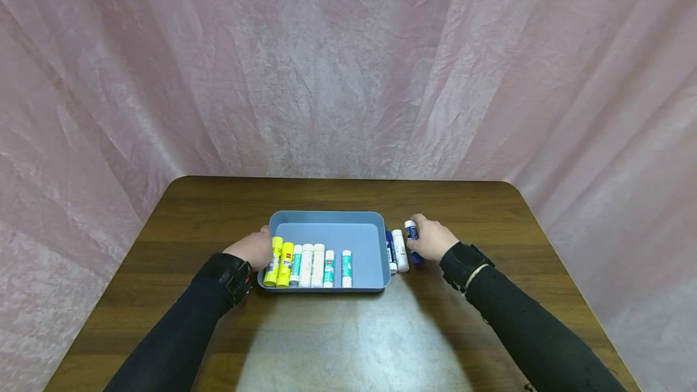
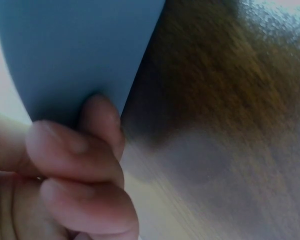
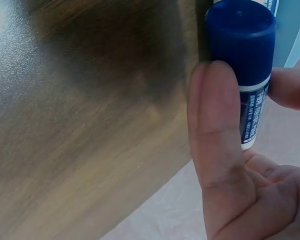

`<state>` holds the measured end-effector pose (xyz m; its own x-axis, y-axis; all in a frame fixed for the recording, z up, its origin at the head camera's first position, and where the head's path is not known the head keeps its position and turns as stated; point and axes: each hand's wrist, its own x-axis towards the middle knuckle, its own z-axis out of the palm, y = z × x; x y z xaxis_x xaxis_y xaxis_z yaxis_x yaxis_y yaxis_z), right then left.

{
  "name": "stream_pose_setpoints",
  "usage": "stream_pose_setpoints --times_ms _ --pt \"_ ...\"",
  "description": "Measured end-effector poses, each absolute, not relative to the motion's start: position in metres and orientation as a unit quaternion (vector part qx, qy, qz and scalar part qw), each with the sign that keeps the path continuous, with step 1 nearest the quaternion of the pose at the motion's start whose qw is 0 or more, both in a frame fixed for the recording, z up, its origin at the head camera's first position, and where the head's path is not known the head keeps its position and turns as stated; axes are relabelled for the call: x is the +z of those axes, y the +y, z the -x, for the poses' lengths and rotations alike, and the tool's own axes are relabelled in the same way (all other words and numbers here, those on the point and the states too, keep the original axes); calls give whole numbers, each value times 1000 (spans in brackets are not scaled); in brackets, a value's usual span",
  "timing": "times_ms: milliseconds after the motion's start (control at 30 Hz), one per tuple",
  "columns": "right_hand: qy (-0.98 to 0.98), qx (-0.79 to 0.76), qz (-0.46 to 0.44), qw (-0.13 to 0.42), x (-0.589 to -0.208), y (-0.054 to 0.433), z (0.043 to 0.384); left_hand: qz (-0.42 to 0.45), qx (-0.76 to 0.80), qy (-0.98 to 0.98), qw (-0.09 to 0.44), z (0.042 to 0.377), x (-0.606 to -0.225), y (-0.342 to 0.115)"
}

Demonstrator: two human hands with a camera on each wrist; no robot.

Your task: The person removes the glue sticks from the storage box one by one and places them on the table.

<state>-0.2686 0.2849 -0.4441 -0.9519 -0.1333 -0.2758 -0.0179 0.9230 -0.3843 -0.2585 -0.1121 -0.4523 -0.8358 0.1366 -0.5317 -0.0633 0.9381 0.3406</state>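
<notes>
A blue-grey tray point(image 1: 359, 231) lies on the table with a row of glue sticks along its front. My left hand point(image 1: 252, 249) grips the tray's left wall; its curled fingers point(image 2: 70, 150) press on the side in the left wrist view. Right of the tray, my right hand point(image 1: 432, 239) pinches a dark blue glue stick point(image 3: 241, 45) between thumb and fingers, its blue cap facing the wrist camera. Between that hand and the tray lie a white glue stick point(image 1: 400, 251) and another blue and white one point(image 1: 391, 253).
In the tray, from left to right, are yellow glue sticks point(image 1: 285, 265), a short teal and white one point(image 1: 296, 264), white ones point(image 1: 318, 265), and more teal and white ones point(image 1: 346, 268). The wooden table point(image 1: 218, 198) ends at a pink curtain point(image 1: 337, 77).
</notes>
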Motion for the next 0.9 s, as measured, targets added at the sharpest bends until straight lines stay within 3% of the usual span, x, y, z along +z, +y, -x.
stream_pose_setpoints --times_ms 900 --pt "975 -164 53 143 -461 287 273 -10 178 941 287 261 -458 -112"
